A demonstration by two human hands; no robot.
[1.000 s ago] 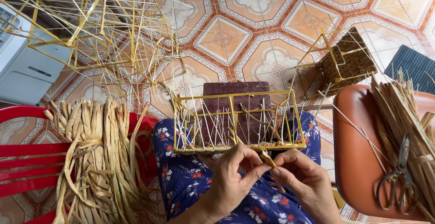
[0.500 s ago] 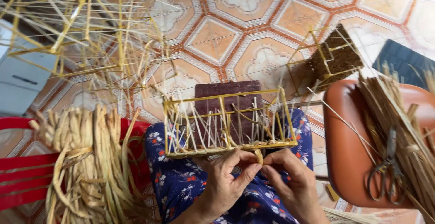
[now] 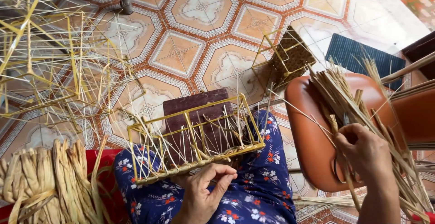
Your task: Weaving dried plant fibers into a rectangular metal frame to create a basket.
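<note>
At nine o'clock in the head view a bundle of flat dried straw (image 3: 50,183) lies over a red chair (image 3: 102,160). Above it, toward ten o'clock, a tangle of unfinished wire frames with loose reed stakes (image 3: 50,56) stands on the patterned tile floor (image 3: 199,6).

In the middle, the yellow wire basket frame (image 3: 192,138) rests on the person's lap, on floral blue cloth (image 3: 258,192). Its long axis runs from eight o'clock up to three o'clock, the right end tilted slightly higher, and its open top faces away from the person, thin stakes bristling upward. The left hand (image 3: 204,192) grips the frame's near woven edge, thumb on top, fingers curled under.

At three o'clock the right hand (image 3: 367,154) is closed around a few strands in the pile of reed strips (image 3: 362,110) on the orange-brown chair (image 3: 308,133). At one o'clock a half-woven small basket (image 3: 290,56) sits on the floor.

The step in hand appears to be fetching fresh weaving material; the next move likely calls for drawing one strand free and bringing it to the held edge.
</note>
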